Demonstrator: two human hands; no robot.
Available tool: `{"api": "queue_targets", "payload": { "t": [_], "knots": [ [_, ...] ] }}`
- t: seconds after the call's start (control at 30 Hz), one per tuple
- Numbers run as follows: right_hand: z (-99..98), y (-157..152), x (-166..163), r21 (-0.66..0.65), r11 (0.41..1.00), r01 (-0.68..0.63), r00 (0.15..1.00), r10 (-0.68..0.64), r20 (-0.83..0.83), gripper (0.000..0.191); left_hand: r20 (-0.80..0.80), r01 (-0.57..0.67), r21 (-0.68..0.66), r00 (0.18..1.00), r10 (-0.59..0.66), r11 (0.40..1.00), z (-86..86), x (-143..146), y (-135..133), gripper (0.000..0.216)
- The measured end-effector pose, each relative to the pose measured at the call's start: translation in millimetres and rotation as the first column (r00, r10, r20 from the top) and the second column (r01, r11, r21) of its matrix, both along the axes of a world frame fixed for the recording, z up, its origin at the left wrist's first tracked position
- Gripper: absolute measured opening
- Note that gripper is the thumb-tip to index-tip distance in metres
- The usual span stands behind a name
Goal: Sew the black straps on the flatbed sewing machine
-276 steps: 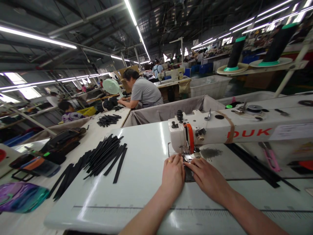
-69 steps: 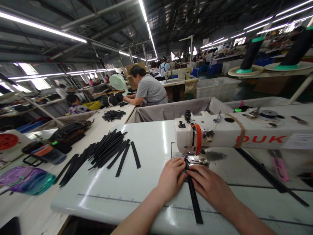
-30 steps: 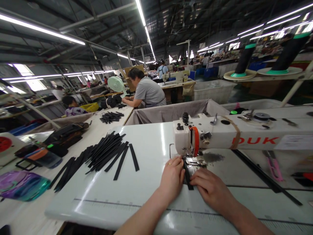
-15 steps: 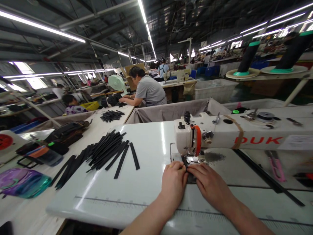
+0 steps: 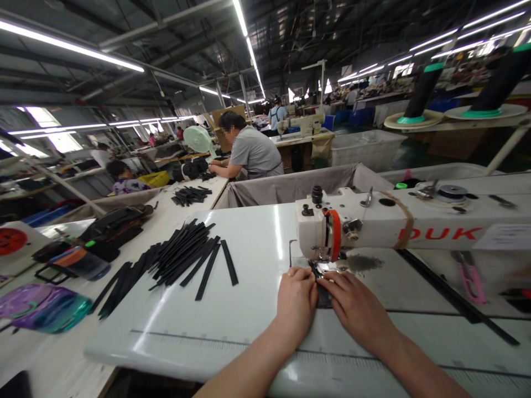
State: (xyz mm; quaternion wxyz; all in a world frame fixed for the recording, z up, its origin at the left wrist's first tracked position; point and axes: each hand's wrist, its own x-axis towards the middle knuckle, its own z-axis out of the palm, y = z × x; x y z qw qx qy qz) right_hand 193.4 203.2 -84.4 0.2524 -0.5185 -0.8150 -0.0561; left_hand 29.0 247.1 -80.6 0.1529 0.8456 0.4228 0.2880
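Both my hands rest at the needle area of a white sewing machine (image 5: 357, 224). Between my fingertips, close to the metal presser foot (image 5: 329, 266), a bit of black strip (image 5: 314, 269) shows; most of it is hidden. My left hand (image 5: 296, 296) is closed, thumb and fingers pinching the strip from the left. From the other side, my right hand (image 5: 354, 301) has its fingers together, pressing on the strip just in front of the foot. A pile of black strips (image 5: 182, 254) lies to the left on the pale tabletop (image 5: 249, 309).
Pink-handled snips (image 5: 473, 282) and long black strips (image 5: 440, 287) lie under the machine arm. At the left are a purple-and-teal bottle (image 5: 45, 309) and more black strips (image 5: 124, 293). Thread cones (image 5: 421, 97) stand at upper right. A co-worker (image 5: 255, 149) sits beyond.
The view has shifted very slightly. Both hands stay at the presser foot, with the fingertips moved slightly away from me, toward the needle area.
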Motion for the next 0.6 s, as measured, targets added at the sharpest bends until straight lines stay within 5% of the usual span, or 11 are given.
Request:
{"api": "queue_targets", "payload": {
  "t": [0.6],
  "knots": [
    [13.0,-3.6,-8.7,-0.140,0.987,0.080,0.997,-0.080,0.007,0.040,-0.016,0.059,0.032,0.998,-0.058,0.998,0.3,-2.2,3.3,0.022]
  ]
}}
